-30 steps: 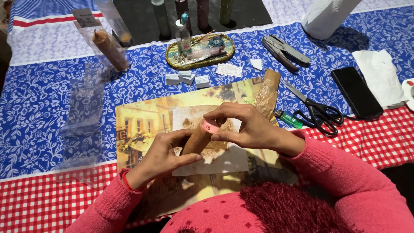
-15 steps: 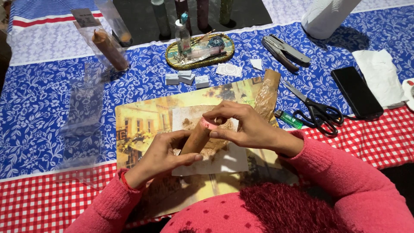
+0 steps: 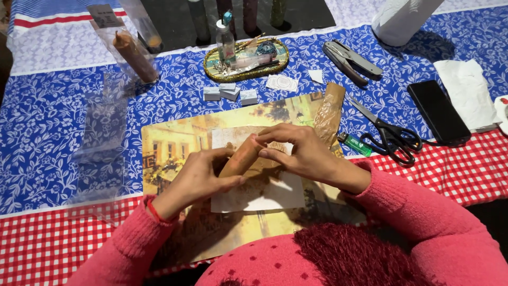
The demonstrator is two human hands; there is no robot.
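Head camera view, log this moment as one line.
left hand: holds brown candle lower end | right hand: pinches its top | under: white paper on picture placemat

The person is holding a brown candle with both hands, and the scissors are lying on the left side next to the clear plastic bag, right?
Not quite. Both hands, left hand and right hand, do hold the brown candle, but the scissors lie on the right side, near the green lighter and black phone. The clear plastic bag lies on the left. The head view shows this.

brown candle | blue floral cloth | black scissors
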